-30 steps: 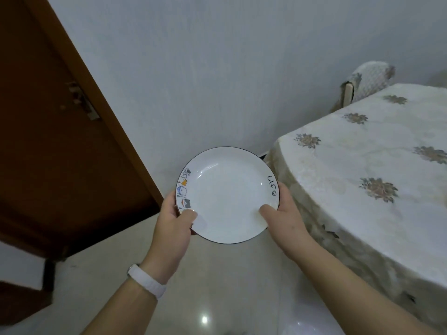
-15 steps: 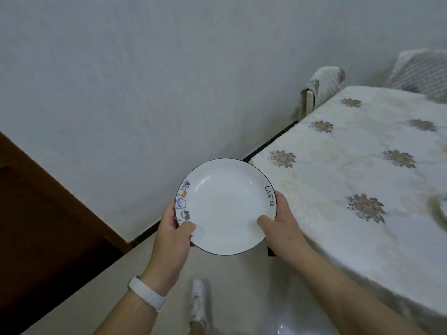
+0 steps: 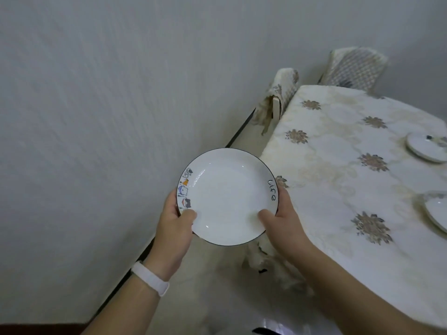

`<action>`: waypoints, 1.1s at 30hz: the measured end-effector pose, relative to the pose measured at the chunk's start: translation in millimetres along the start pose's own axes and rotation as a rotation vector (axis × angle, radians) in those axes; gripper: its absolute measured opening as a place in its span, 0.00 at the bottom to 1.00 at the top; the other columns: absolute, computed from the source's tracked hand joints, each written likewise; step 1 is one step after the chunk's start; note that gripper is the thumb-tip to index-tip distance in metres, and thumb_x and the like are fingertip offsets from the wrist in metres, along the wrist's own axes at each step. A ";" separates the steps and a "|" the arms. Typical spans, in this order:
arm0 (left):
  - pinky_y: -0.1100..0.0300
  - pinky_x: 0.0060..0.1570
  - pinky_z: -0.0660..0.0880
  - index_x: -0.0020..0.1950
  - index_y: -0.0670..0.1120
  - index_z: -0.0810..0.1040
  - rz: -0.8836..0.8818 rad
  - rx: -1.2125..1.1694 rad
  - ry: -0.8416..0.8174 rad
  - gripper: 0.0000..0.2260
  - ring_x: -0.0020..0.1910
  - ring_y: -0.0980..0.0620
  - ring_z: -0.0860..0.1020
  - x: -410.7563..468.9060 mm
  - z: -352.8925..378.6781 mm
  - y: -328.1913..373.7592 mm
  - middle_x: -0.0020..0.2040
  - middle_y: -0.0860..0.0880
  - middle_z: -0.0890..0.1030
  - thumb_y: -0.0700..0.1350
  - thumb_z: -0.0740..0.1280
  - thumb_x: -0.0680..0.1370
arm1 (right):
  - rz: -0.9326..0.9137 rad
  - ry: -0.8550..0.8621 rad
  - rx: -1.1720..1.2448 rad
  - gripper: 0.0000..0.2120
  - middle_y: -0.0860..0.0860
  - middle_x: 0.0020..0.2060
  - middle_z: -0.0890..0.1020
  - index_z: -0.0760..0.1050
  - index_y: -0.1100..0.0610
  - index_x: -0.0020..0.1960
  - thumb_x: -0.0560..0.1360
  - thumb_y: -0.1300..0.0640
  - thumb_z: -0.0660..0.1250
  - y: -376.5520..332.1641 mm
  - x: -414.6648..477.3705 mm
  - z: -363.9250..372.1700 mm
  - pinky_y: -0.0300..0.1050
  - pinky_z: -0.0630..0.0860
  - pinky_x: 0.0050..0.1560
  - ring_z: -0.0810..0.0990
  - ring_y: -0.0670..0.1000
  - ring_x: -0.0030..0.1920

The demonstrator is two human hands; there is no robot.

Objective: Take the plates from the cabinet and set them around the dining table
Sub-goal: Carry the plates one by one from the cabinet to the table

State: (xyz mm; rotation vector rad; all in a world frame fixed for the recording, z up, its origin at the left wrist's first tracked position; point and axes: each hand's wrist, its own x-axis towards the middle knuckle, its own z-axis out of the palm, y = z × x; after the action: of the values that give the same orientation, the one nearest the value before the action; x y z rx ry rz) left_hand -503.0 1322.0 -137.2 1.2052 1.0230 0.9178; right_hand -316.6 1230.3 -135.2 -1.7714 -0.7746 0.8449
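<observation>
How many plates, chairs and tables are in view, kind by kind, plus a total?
Plates: 3 (held plate, far plate, near plate)
Chairs: 2 (left chair, right chair)
Tables: 1 (dining table)
Total: 6

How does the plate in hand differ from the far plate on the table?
The held plate is in the air; the far plate lies on the tablecloth. The held plate shows whole, with rim drawings; the far plate is cropped by the frame. Both are white.

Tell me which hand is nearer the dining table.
Right. The right hand grips the right rim of the plate, beside the edge of the dining table; the left hand grips its left rim, toward the wall, across the plate from the table.
</observation>
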 end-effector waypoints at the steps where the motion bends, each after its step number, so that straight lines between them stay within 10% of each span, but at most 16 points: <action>1: 0.58 0.48 0.76 0.57 0.58 0.77 -0.001 0.008 -0.026 0.25 0.53 0.52 0.81 15.8 0.7 0.6 0.54 0.54 0.84 0.28 0.59 0.75 | 0.012 0.023 -0.003 0.30 0.35 0.51 0.78 0.62 0.38 0.67 0.73 0.65 0.61 -2.3 8.1 2.8 0.37 0.74 0.43 0.77 0.38 0.50; 7: 0.62 0.39 0.77 0.59 0.58 0.77 -0.063 0.032 -0.186 0.26 0.51 0.53 0.82 89.0 28.5 -0.2 0.53 0.53 0.84 0.28 0.58 0.75 | 0.072 0.154 -0.023 0.33 0.44 0.62 0.75 0.59 0.45 0.73 0.71 0.61 0.61 -1.1 59.9 -3.6 0.48 0.76 0.56 0.75 0.49 0.60; 17: 0.56 0.48 0.77 0.58 0.59 0.77 -0.104 0.146 -0.315 0.27 0.53 0.52 0.81 209.4 108.2 -12.9 0.54 0.54 0.84 0.28 0.58 0.75 | 0.207 0.265 0.060 0.28 0.38 0.52 0.77 0.61 0.38 0.65 0.71 0.61 0.62 24.5 169.8 -36.1 0.56 0.79 0.53 0.77 0.47 0.52; 33: 0.58 0.47 0.77 0.64 0.55 0.75 -0.157 0.273 -0.661 0.28 0.52 0.53 0.81 335.3 246.2 -29.2 0.55 0.53 0.84 0.29 0.58 0.73 | 0.338 0.520 0.111 0.31 0.38 0.51 0.74 0.60 0.47 0.72 0.73 0.64 0.63 46.3 266.5 -112.9 0.33 0.70 0.40 0.75 0.42 0.50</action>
State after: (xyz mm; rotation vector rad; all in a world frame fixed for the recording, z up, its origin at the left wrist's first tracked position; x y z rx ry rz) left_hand -169.3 1565.8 -193.2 1.4926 0.6971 0.2175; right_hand -70.4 1375.7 -199.9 -1.9302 -0.0885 0.5814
